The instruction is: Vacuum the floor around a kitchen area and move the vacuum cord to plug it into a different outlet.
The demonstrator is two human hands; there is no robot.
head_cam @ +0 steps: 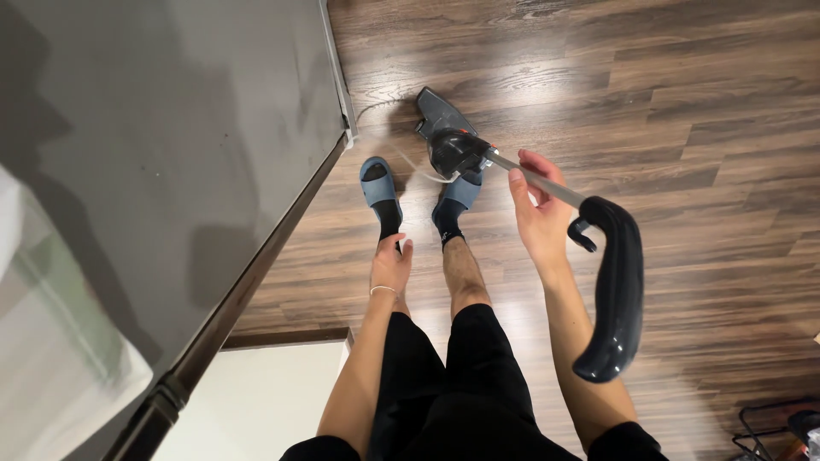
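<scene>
Floor sweeper (pixel 453 141) in right hand (pixel 538 218)

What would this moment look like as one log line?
right hand: grips mop pole | left hand: empty, hanging by leg | mop head: on wood floor, ahead of slippers

floor (pixel 683 102): glossy wood | pole (pixel 547 182): bare metal | handle (pixel 617 290): smooth dark plastic | slippers (pixel 380 189): matt rubber
</scene>
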